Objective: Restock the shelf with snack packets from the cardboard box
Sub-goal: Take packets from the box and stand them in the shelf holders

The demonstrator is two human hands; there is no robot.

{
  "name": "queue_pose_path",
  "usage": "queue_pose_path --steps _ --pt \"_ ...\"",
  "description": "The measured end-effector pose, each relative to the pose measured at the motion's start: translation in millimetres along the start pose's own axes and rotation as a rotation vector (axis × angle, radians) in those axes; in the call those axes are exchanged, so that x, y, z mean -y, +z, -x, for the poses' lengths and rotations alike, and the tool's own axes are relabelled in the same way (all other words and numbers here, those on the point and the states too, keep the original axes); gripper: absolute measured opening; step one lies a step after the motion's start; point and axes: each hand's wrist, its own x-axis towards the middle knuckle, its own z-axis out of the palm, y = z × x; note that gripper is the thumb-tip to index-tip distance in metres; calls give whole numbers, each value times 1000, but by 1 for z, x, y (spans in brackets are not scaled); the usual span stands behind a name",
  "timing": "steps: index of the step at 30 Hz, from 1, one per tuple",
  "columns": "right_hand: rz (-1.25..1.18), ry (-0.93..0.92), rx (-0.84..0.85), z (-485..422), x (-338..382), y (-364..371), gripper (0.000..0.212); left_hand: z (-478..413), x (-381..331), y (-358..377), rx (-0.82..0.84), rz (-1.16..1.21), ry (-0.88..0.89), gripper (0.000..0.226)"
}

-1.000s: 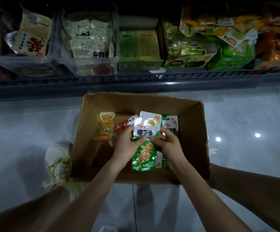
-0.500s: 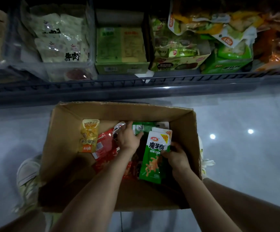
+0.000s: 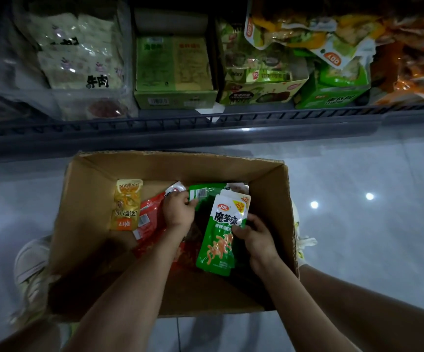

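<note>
**Green konjac packets being gathered in the cardboard box**

The green konjac packet (image 3: 221,235) lay tilted inside the cardboard box (image 3: 84,199), its right edge pinched in the narrow grip of the right hand (image 3: 255,237). To that grip's left, the left hand (image 3: 179,210) curled at a barcode-up green packet (image 3: 204,194); whether its grip had closed was unclear. Stacking both squarely before lifting to the shelf (image 3: 205,123) beyond would likely avoid drops.

Far centre: green-and-yellow printed cardboard carton (image 3: 174,72), with a small white paper tag (image 3: 214,115) at its near right corner. Right: glossy pale grey tiled floor (image 3: 373,262), bearing two bright round light reflections (image 3: 314,204). Near left: pale fabric sneaker (image 3: 31,270), blurred.
</note>
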Motion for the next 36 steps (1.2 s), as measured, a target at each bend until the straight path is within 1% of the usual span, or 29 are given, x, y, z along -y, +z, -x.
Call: queue_pose_path --steps 1,3,5,7,8,10,11,13,16,18,21,23,24,26,30,34,36 --pt "8 -12 3 2 0 1 33 4 2 -8 -3 45 -7 26" --pt "17 -31 3 8 1 4 33 16 5 -26 2 191 -54 13" --pt "14 -41 12 15 3 9 33 28 5 -46 59 366 -111 14" --pt "-1 -56 19 25 5 13 31 39 6 -64 92 477 -135 15" --pt "-9 -65 18 31 6 14 30 44 5 -74 99 508 -161 21" --pt "-25 -87 3 43 8 15 31 55 1 -93 82 556 -205 46" --pt "-36 -104 -3 50 10 16 31 61 -3 -104 67 567 -199 53" --pt "-68 -141 -4 64 14 18 29 72 -5 -122 47 581 -154 52" --pt "-134 -167 21 91 24 17 21 91 -12 -156 57 636 -62 35" --pt "-157 -169 56 108 33 14 13 108 -21 -181 81 680 -17 32" --pt "-157 -202 100 134 45 13 11 134 -34 -214 89 745 99 23" --pt "-199 -205 129 150 54 16 12 148 -43 -232 56 781 139 23" --pt "-237 -195 152 159 60 19 10 155 -50 -241 38 806 149 19" --pt "-282 -189 209 178 73 27 7 170 -67 -261 -1 831 208 21" --pt "-275 -203 325 220 102 40 12 193 -96 -295 -28 739 378 19" --pt "-256 -184 370 259 127 44 15 211 -119 -321 15 745 434 19" --pt "-259 -168 361 274 137 43 15 219 -126 -332 47 698 509 24"
